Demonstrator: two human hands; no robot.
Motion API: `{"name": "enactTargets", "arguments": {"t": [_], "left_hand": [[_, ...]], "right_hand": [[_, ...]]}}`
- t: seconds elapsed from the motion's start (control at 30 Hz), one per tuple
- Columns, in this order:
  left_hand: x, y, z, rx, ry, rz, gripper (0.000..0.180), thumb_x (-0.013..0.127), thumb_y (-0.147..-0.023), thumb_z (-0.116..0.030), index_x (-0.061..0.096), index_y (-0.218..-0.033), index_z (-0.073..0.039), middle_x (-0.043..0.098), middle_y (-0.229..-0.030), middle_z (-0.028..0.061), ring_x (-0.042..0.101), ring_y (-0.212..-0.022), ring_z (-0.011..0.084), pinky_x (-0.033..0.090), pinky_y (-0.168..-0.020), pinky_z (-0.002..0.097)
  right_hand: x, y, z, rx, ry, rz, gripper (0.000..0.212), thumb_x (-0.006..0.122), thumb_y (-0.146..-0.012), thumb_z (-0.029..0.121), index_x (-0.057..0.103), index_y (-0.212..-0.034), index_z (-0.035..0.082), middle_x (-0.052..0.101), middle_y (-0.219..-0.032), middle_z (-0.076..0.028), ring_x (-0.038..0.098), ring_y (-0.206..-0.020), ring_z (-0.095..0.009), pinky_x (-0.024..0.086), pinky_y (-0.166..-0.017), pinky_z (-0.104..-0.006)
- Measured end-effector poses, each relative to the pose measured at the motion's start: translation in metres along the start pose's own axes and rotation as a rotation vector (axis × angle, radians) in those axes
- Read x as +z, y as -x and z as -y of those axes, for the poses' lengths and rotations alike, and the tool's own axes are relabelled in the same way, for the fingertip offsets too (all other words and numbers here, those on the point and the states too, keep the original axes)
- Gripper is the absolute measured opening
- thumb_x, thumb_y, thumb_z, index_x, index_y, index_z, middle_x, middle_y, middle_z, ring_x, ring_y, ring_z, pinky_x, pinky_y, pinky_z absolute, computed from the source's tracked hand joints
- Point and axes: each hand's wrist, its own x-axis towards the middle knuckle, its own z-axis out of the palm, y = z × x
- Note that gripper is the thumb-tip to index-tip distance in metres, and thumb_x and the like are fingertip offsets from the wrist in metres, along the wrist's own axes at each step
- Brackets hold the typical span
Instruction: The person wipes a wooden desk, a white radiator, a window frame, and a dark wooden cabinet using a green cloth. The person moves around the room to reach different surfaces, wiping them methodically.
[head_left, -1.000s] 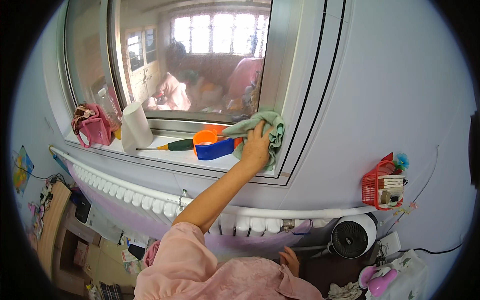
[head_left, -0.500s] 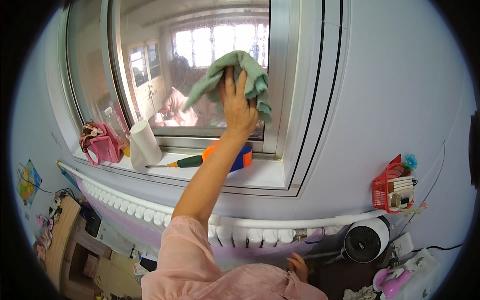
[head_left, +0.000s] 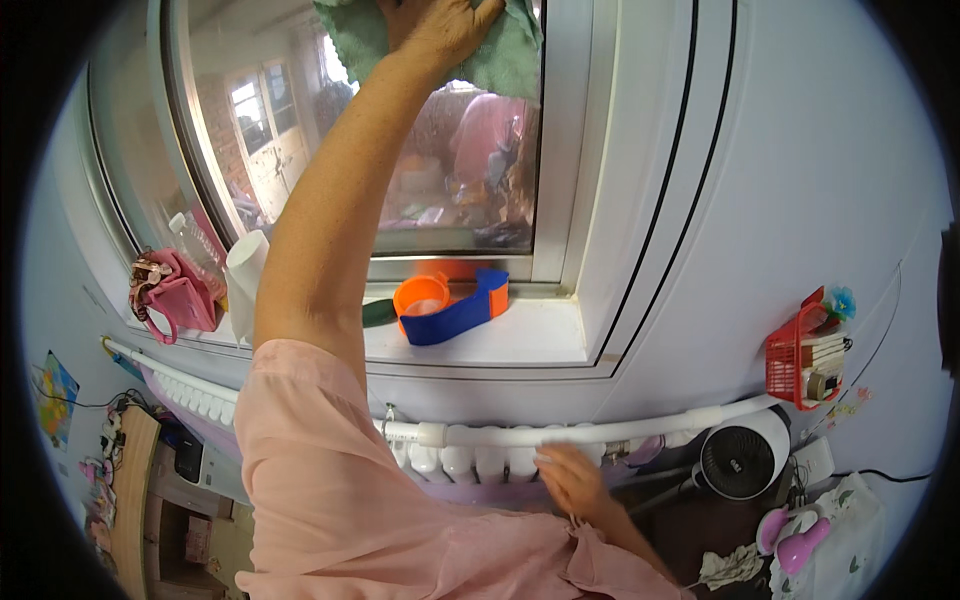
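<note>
My left hand [head_left: 440, 32], at the top of the view, presses a green cloth [head_left: 505, 62] against the window glass [head_left: 420, 190]. Its fingertips run out past the upper edge, and the thumb lies over the cloth. Lower down on the right, my right hand [head_left: 575, 485] hangs before the white radiator [head_left: 490, 462], fingers loosely stretched and slightly blurred, with nothing seen in it. On the sill below the window lies a blue and orange ring-shaped tool [head_left: 455, 318], like a tape dispenser. Beside it a dark green handle [head_left: 378, 313] is partly hidden by my left arm.
A white paper roll [head_left: 243, 275], a clear bottle [head_left: 195, 250] and a pink bag [head_left: 185, 295] stand on the sill's left. To the right, a red basket [head_left: 785, 360] hangs on the wall above a black-and-white fan [head_left: 740, 460]. A white pipe [head_left: 580, 432] runs along the radiator.
My left hand has moved up the glass with the cloth, which is now partly out of view. My right hand has risen and come further into view. The whole view has shifted slightly.
</note>
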Motion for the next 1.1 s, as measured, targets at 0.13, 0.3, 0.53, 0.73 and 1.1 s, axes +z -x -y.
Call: {"name": "enactTargets", "arguments": {"t": [0.13, 0.3, 0.53, 0.73, 1.1], "left_hand": [[0.032, 0.067, 0.026, 0.228, -0.212, -0.172, 0.06, 0.046, -0.093, -0.049, 0.029, -0.149, -0.036, 0.027, -0.156, 0.0089, 0.036, -0.134, 0.0392, 0.021, -0.1, 0.0743], [0.007, 0.18, 0.061, 0.427, 0.107, 0.208, 0.063, 0.059, -0.09, -0.028, 0.036, -0.149, -0.025, 0.042, -0.144, 0.0181, 0.038, -0.133, 0.0371, 0.024, -0.114, 0.045], [0.002, 0.226, 0.116, 0.243, -0.095, 0.224, 0.063, 0.059, -0.09, -0.023, 0.035, -0.149, -0.023, 0.044, -0.142, 0.0216, 0.038, -0.134, 0.0368, 0.026, -0.113, 0.0423], [0.014, 0.185, 0.065, 0.48, 0.138, 0.303, 0.063, 0.057, -0.085, -0.018, 0.041, -0.146, -0.024, 0.051, -0.136, 0.0128, 0.049, -0.122, 0.0324, 0.033, -0.109, 0.0431], [0.017, 0.085, 0.065, 0.114, -0.226, -0.34, 0.06, 0.056, -0.086, -0.042, 0.043, -0.143, -0.029, 0.039, -0.148, 0.0095, 0.037, -0.132, 0.0384, 0.016, -0.104, 0.072]], "right_hand": [[-0.002, -0.123, 0.012, -0.234, 0.152, -0.122, 0.032, 0.067, -0.079, 0.001, 0.064, -0.111, 0.002, 0.06, -0.121, -0.018, 0.058, -0.114, -0.034, 0.045, -0.098, -0.0485], [0.005, -0.221, 0.006, -0.312, 0.299, -0.029, 0.038, 0.066, -0.082, 0.011, 0.058, -0.118, 0.004, 0.054, -0.128, -0.014, 0.048, -0.124, -0.035, 0.035, -0.106, -0.0508], [0.016, -0.236, -0.027, -0.369, 0.31, 0.068, 0.029, 0.055, -0.078, -0.003, 0.06, -0.105, 0.006, 0.055, -0.094, -0.01, 0.056, -0.097, -0.028, 0.036, -0.107, -0.0518], [-0.026, -0.226, -0.049, -0.206, 0.392, 0.165, 0.031, 0.057, -0.077, -0.005, 0.06, -0.106, 0.006, 0.055, -0.094, -0.01, 0.056, -0.095, -0.029, 0.036, -0.106, -0.0507], [-0.019, -0.229, -0.03, -0.157, 0.334, 0.239, 0.03, 0.069, -0.083, 0.015, 0.059, -0.109, 0.005, 0.055, -0.095, -0.012, 0.052, -0.093, -0.031, 0.041, -0.091, -0.0432]]}}
